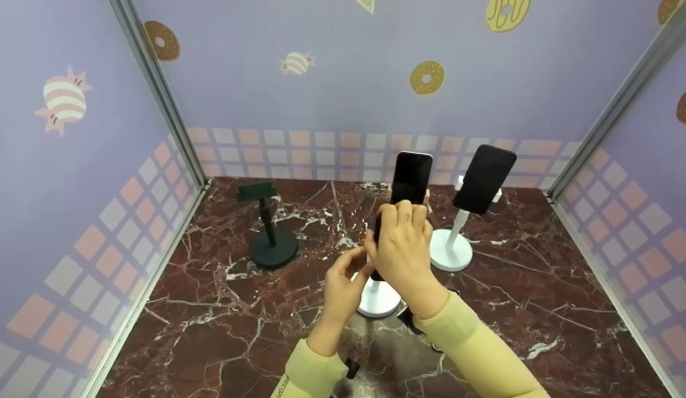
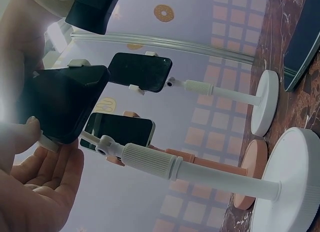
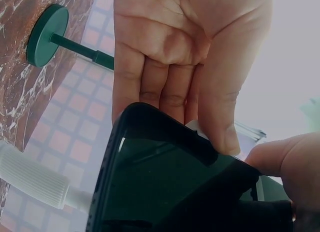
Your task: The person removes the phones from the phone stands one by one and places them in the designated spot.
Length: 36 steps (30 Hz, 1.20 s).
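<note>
A black smartphone [image 2: 65, 99] sits tilted in the clamp of a white phone stand [image 2: 225, 179]. My right hand [image 1: 403, 249] grips that phone from above, covering most of it in the head view. From the left, my left hand [image 1: 345, 284] pinches the white clamp at the phone's edge. Its thumb [image 3: 222, 107] lies on the clamp, with the other fingers behind. Behind them, a pink phone stand [image 2: 240, 167] holds a second smartphone [image 1: 412, 177]. To the right, another white phone stand [image 1: 451, 250] carries a third smartphone [image 1: 485, 178].
A dark green phone stand [image 1: 273, 247] with an unfilled clamp stands at the left on the marbled table [image 1: 210, 342]. A flat dark slab [image 2: 302, 47] with a pale edge shows near the white bases. Patterned walls [image 1: 320, 99] enclose the back and sides.
</note>
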{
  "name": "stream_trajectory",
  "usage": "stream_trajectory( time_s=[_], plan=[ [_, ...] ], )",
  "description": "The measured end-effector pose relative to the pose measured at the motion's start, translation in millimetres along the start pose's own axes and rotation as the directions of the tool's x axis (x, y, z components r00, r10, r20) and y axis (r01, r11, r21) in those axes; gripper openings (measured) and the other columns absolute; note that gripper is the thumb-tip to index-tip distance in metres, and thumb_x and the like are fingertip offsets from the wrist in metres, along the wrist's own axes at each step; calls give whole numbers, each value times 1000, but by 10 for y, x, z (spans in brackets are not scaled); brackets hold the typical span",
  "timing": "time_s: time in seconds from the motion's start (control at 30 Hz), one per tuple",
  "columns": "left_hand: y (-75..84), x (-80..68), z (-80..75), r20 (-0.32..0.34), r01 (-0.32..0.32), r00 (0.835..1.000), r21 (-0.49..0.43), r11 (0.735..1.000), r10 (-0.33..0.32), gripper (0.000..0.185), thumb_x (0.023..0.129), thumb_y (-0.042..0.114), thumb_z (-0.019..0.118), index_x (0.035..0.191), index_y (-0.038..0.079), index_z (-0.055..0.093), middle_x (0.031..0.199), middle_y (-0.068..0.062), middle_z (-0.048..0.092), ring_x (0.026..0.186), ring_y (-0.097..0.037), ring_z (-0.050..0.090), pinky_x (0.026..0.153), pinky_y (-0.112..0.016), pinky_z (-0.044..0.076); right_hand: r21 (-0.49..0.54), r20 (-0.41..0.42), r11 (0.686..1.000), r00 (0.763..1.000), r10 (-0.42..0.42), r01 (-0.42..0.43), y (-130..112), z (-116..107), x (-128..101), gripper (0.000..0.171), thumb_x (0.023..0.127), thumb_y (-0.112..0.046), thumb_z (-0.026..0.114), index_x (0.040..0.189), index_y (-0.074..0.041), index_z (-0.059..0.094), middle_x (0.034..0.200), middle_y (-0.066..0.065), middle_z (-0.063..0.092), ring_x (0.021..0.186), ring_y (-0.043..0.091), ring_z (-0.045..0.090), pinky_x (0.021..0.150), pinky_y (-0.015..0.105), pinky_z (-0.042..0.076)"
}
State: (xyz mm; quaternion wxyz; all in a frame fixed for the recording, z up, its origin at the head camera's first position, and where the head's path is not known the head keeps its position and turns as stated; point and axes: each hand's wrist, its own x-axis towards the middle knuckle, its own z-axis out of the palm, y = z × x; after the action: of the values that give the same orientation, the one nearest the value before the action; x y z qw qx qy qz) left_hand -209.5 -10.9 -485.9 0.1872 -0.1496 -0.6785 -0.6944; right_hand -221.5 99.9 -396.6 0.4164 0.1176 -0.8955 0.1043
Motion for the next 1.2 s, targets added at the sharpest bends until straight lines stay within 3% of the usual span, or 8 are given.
stream_trajectory(
  time_s=[0.3,0.53,0.97,1.2],
  plan=[
    [-14,6,6,-7,19,1000,7,1000,-19,25,92,1,73,116,-6,70,115,-21,72,106,-23,70,96,-31,59,-38,63,999,998,20,-17,-8,-33,9,55,81,-36,85,108,-5,50,110,19,50,103,39,40,78,46,43],
    [-5,-3,11,-9,14,1000,27,1000,-14,25,94,1,71,118,-5,70,114,-20,72,108,-25,70,96,-33,59,-61,-5,998,1000,4,-5,-21,-7,8,48,77,-24,83,107,-5,51,109,20,51,103,39,41,77,46,43],
    [9,12,33,18,-57,998,40,998,56,22,95,-2,68,116,-6,66,110,-20,70,104,-19,67,96,-31,58,-12,28,999,998,53,-53,-36,-18,31,46,77,-18,82,105,-3,50,109,21,50,105,42,39,80,50,41],
    [3,11,33,22,-33,999,32,999,32,23,94,-4,68,117,-7,65,111,-20,69,105,-19,68,95,-30,58,-8,36,999,998,45,-45,-32,-16,34,44,77,-16,81,104,-3,50,109,22,50,106,44,39,80,50,40]
  ],
)
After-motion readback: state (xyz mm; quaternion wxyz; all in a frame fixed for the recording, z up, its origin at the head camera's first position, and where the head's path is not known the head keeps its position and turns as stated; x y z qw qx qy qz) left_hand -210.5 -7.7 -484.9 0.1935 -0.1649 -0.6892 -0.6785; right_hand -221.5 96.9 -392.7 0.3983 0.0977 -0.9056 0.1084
